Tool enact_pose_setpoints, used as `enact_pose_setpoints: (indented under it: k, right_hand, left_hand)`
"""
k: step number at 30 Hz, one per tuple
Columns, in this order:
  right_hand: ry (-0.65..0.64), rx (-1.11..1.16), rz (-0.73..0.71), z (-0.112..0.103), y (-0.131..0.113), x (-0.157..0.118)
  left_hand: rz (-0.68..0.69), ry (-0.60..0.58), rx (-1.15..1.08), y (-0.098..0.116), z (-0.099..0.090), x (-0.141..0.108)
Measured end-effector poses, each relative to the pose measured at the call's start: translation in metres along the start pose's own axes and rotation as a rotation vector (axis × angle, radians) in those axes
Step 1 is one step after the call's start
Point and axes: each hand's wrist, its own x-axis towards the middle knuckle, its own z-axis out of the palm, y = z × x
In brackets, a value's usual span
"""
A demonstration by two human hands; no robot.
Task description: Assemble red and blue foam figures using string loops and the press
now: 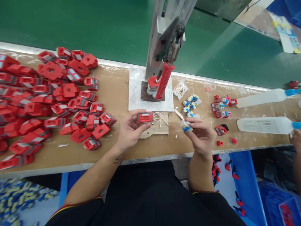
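My left hand (pixel 131 128) is closed around a red and grey plastic part (pixel 145 117), its recessed face turned up. In my right hand (pixel 200 133) a small blue, white and yellow part (pixel 186 126) is pinched between thumb and fingers. A thin white stick (pixel 179 114) reaches up from beside that part; whether my fingers hold it too is unclear. Between my hands, a piece of cardboard (pixel 154 133) carries a clear ring (pixel 157 116) and cotton swabs. Beyond them stands a press with a red handle (pixel 165 81), and a red part (pixel 152 82) sits under it.
A big pile of red parts (pixel 49 70) covers the left side. Blue and white parts (pixel 190 103), a bag of swabs (pixel 180 89) and two bottles (pixel 263 125) lie rightward. Below are blue bins (pixel 249 182). Another person's hand (pixel 296 138) shows at the right edge.
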Motion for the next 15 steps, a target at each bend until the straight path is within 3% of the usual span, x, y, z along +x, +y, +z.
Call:
enact_pose_setpoints:
  k: [6, 15]
  right_hand:
    - [-0.171, 0.251, 0.047, 0.053, -0.008, 0.008]
    - [-0.144, 0.207, 0.175, 0.065, -0.003, 0.004]
  left_hand:
    - [-0.06, -0.069, 0.012, -0.003, 0.0, -0.003]
    - [-0.102, -0.102, 0.024, 0.0, -0.001, -0.007]
